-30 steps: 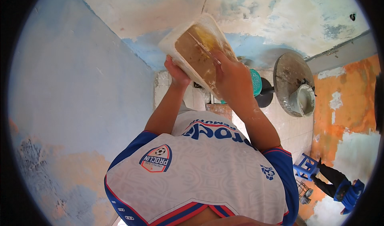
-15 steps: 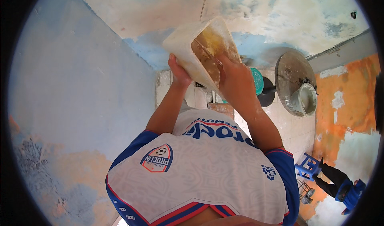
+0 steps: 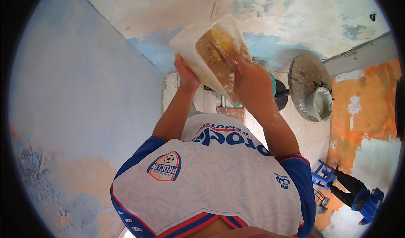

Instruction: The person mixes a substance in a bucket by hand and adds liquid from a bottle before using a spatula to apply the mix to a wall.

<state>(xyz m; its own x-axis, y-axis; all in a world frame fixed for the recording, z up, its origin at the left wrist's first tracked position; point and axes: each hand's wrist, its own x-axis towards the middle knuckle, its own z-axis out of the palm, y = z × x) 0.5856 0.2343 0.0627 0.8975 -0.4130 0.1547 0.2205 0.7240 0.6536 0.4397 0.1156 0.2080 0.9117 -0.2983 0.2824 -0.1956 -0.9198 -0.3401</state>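
A whitish rectangular plastic tub [image 3: 185, 42] is held up in front of me, tilted so its opening faces right and toward me. Brown and yellow residue coats its inside. My left hand [image 3: 187, 73] is closed on the tub's left side, with the thumb up along the wall. At the opening, my right hand [image 3: 254, 82] grips a thin flat scraper [image 3: 223, 56] that reaches into the tub. The fingers hide most of the scraper's handle.
A round table [image 3: 304, 69] at the right bears a grey bucket [image 3: 322, 104]. A blue stool [image 3: 324, 173] and another person [image 3: 363, 202] are at lower right. Patchy painted walls stand ahead [image 3: 295, 10] and to the left [image 3: 76, 77]. Behind my right hand a teal object [image 3: 274, 84] partly shows.
The tub has shifted slightly left and turned so more of its inside shows. My right hand has moved slightly right and down with the scraper.
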